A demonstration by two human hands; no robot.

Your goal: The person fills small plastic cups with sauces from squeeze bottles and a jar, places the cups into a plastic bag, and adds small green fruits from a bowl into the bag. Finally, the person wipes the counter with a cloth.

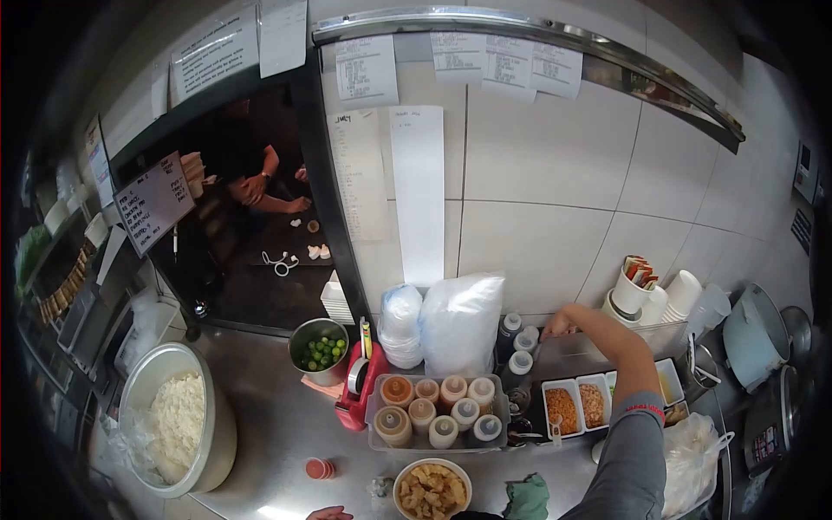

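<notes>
While the right hand [559,321] is stretched toward the tiled wall, far and right of centre, its fingers are curled just beside slender, smooth plastic squeeze bottles [517,367]; whether anything is pinched cannot be told. Only part of the left hand [330,513] is shown at the near edge, so its grip cannot be judged. To its right, a round white bowl [432,461] is filled with craggy golden pieces [432,490] and set on the brushed steel counter [269,433]. A crumpled green cloth [527,498] is laid right of the bowl; behind it, nozzled bottles are packed in a clear rectangular tub [416,447].
</notes>
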